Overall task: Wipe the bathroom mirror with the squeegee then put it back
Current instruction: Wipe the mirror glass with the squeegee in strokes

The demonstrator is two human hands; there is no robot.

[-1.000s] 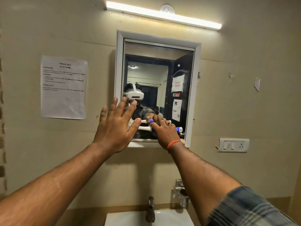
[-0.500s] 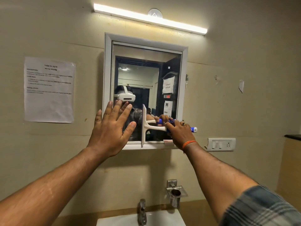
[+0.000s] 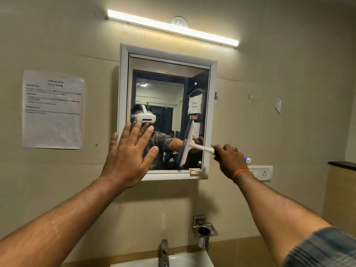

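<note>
A white-framed mirror [image 3: 123,78] hangs on the beige wall above the sink. My right hand [image 3: 230,160] grips the blue-and-white handle of a squeegee [image 3: 187,144], just right of the frame. The squeegee's blade stands nearly upright against the lower right part of the glass. My left hand [image 3: 128,158] is spread with straight fingers over the mirror's lower left corner and frame. The glass reflects me and the room behind.
A paper notice [image 3: 53,109] is stuck to the wall at left. A switch plate [image 3: 263,172] sits right of the mirror. Below are a tap [image 3: 163,252], a white sink [image 3: 192,260] and a metal holder [image 3: 204,230]. A tube light [image 3: 172,27] runs above.
My right hand has dragged the squeegee rightward across the lower glass, from mid-mirror to the right edge, and the blade turned upright. My left hand has stayed in place.
</note>
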